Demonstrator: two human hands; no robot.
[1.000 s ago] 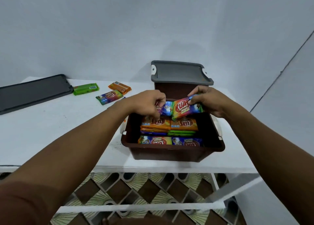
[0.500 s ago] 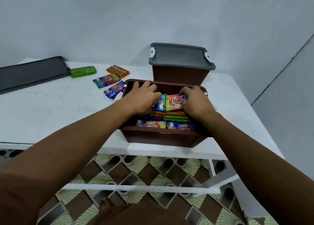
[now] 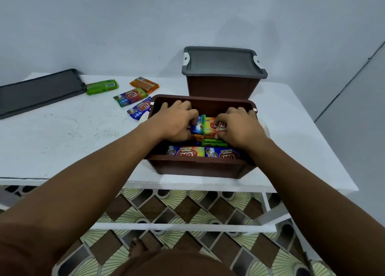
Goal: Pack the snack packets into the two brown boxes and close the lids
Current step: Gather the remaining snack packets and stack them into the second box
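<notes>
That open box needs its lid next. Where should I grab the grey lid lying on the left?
I'd take the grey lid by its near long edge, from the front: it lies flat on the table, and the green packet crowds its right end.

Both bare arms are stretched forward, palms turned down. The left hand (image 3: pixel 177 121) is curled over a blue packet (image 3: pixel 196 126); the right hand (image 3: pixel 239 127) is closed round a rainbow packet (image 3: pixel 208 127), thumb underneath, fingers on top.
</notes>
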